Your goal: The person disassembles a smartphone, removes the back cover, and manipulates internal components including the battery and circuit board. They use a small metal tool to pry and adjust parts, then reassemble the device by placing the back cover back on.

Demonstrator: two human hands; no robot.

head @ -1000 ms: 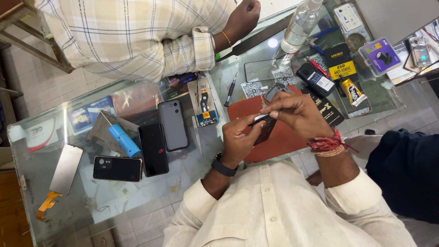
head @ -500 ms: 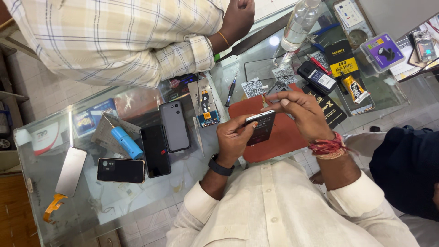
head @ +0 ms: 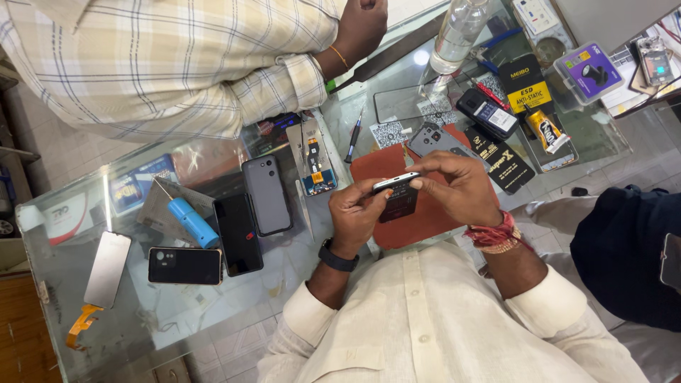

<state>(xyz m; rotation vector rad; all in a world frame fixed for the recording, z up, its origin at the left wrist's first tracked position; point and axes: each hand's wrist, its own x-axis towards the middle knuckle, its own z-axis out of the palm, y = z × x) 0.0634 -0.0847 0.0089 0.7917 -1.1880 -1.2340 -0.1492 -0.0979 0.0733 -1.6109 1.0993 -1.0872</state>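
Note:
Both hands hold a small dark phone (head: 399, 197) above a reddish-brown mat (head: 418, 220) on the glass counter (head: 305, 262). My left hand (head: 358, 213), with a black watch on the wrist, grips the phone's left side. My right hand (head: 457, 188), with red thread bands on the wrist, pinches the phone's top right edge with its fingertips. The phone's open back with its inner parts faces up.
Left of the mat lie a grey phone (head: 266, 195), two black phones (head: 237, 234) (head: 184, 266), a blue tube (head: 193, 221), an opened phone frame (head: 312, 159) and a screwdriver (head: 352, 136). Boxes, a clear bottle (head: 460, 32) and a glue tube (head: 547, 133) crowd the right. A person in a checked shirt (head: 177, 57) leans over the counter.
The phone has turned in my hands and now lies more level, with my right fingertips shifted onto its top edge. The camera view moved slightly closer.

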